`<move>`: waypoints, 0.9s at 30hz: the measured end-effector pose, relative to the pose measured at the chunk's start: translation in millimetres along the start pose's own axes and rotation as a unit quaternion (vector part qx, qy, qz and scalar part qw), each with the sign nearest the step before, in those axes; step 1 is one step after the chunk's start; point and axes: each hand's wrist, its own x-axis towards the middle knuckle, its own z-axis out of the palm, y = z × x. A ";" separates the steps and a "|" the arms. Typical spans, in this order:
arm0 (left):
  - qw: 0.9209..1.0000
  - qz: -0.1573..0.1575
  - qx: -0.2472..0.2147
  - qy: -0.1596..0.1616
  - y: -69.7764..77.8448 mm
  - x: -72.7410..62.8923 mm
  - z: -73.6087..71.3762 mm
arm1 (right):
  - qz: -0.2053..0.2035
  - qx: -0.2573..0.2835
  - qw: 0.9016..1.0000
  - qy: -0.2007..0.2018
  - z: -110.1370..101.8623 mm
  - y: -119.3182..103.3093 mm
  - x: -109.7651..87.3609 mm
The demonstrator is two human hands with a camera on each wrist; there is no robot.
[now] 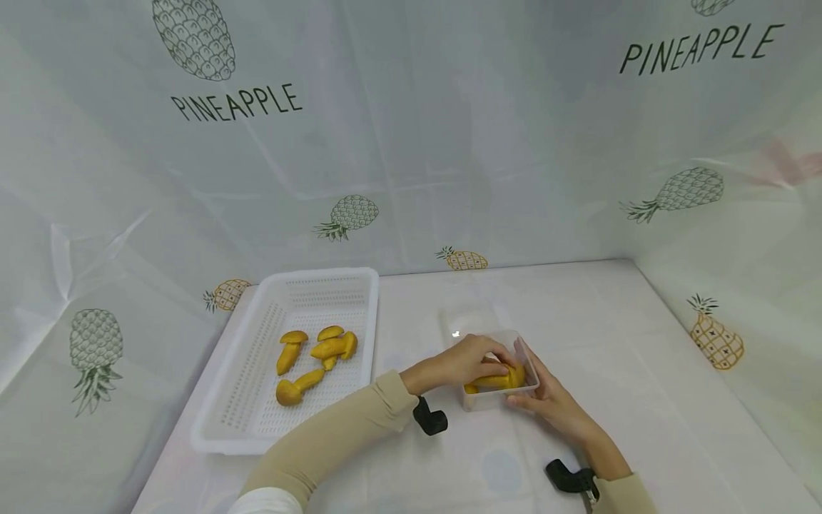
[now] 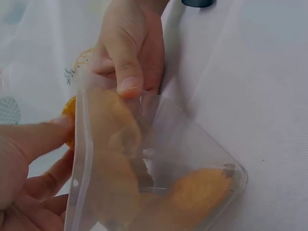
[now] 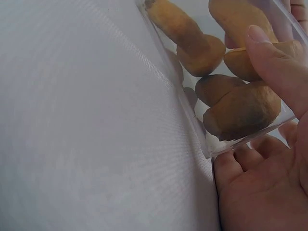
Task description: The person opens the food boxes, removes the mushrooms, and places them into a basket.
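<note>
A small clear plastic box [image 1: 481,404] stands on the table with several yellow-brown mushrooms [image 3: 245,108] inside. My left hand [image 1: 472,360] reaches over its rim and pinches a yellow mushroom [image 1: 493,381] at the box's opening. In the left wrist view, the thumb [image 2: 43,137] presses that mushroom's orange edge [image 2: 70,122], while the box wall blurs the rest. My right hand [image 1: 559,403] grips the right side of the box, thumb [image 3: 279,65] on the near wall and fingers around the far corner.
On the left stands a white perforated basket [image 1: 234,389] with several yellow mushrooms [image 1: 292,351] in it. A see-through panel [image 1: 472,318] lies behind the box. White pineapple-print sheeting [image 1: 411,143] hangs along the back and sides.
</note>
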 end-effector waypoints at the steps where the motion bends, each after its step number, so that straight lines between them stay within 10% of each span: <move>1: 1.000 0.000 -0.004 -0.009 -0.4 0.2 -0.3 | -0.002 -0.004 1.000 0.000 -0.2 0.1 0.1; 12: 0.997 -0.010 -0.053 -0.060 -2.1 -0.8 -5.8 | -0.003 -0.015 1.000 0.003 -0.4 -0.3 0.1; 27: 0.994 -0.001 -0.105 -0.012 3.6 -5.8 -18.2 | 0.004 -0.031 0.999 0.011 -0.6 0.1 -0.5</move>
